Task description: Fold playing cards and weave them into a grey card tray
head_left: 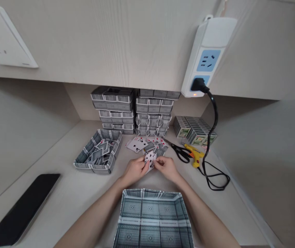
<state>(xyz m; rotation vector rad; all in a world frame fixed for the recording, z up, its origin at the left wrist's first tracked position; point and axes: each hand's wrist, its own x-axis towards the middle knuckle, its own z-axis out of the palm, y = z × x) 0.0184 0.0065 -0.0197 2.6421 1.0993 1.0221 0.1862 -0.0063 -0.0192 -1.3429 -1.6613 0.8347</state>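
Observation:
My left hand (135,170) and my right hand (167,167) meet over the desk, both pinching a few playing cards (150,159) held face up between them. Just beyond the hands lies a loose spread of cards (147,144), some face up, some face down. A tray made of card backs (151,218) sits between my forearms at the near edge. A second such tray (99,152) holding loose cards lies to the left of the hands.
Stacked card trays (134,112) stand against the back wall, with boxed decks (195,131) to their right. Black scissors (179,151) and a yellow glue gun (195,155) lie right of the hands; its black cable (213,137) runs to a power strip (206,55). A dark phone (23,206) lies at left.

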